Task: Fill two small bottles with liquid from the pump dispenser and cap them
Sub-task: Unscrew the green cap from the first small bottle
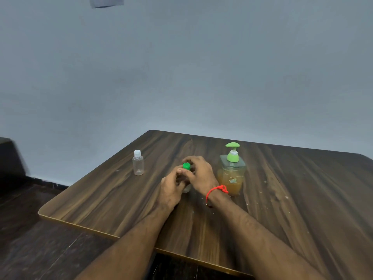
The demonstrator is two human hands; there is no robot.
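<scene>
Clear bottle (138, 163), white cap on, upright on table (105, 201), far left, apart from hands. Left hand (171, 188) wrapped round small bottle (186, 188) at centre. Right hand (198, 172) pinching its green cap (186, 166). Red thread (217, 190) on right wrist. Pump dispenser (232, 170), amber liquid, just right.

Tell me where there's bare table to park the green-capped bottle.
Bare wood lies between the white-capped bottle and the left hand, and right of the pump dispenser on the table. It is crowded between the right hand and dispenser.
</scene>
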